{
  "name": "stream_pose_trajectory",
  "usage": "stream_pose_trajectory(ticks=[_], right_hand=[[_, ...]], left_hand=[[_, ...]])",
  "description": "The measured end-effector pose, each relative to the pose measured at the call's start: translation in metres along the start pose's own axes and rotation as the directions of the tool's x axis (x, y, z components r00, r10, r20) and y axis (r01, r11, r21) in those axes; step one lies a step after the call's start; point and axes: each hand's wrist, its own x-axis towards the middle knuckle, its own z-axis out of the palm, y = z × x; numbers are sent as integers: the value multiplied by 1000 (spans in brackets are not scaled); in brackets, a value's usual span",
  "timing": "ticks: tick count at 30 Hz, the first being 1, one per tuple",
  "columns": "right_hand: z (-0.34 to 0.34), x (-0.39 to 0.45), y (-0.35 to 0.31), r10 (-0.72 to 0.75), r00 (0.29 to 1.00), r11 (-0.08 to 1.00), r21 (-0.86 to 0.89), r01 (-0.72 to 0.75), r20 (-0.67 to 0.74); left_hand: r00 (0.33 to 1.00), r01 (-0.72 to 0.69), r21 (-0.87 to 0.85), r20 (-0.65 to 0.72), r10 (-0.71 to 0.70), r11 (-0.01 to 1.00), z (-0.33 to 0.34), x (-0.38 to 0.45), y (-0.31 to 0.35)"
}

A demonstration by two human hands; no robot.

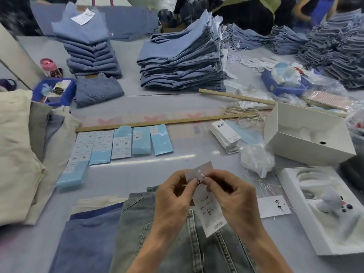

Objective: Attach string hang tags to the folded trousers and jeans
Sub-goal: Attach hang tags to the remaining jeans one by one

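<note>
White paper hang tag (208, 209), long axis upright, pinched near its punched top by both left hand (173, 200) and right hand (230, 196), held directly above grey folded jeans (177, 245) at the table's (137, 174) near edge, hands equally close.

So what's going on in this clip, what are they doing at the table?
A person is tagging jeans. Both hands, the left hand and the right hand, pinch the top of a white paper tag near its punched hole, just above the grey jeans lying folded in front of them. Whether a string is through the hole cannot be seen. More tags sit in a pile further back on the right, sticker sheets lie to the left, and stacks of folded jeans fill the far side of the table.
</note>
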Motion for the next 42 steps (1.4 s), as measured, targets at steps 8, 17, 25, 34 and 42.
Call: stream_pose_trajectory(ticks=[8,17,25,34,42], right_hand=[[3,4,2,-127,985,953,-290,89,-115],[-6,1,-2,-158,985,901,-418,115,-69],[-5,-5,-5,-157,987,864,-479,157,41],[-4,-3,-17,-261,963,733,-636,240,62],[-11,2,-14,-292,948,841,-506,191,-126]], left_hand=[[995,-85,104,58,80,991,4,-5,-3],[972,-183,181,181,150,966,-1,-3,1],[986,29,-46,168,-21,999,-11,10,0],[962,-252,231,169,217,940,-12,11,0],[870,-455,524,90,485,720,-30,25,34]])
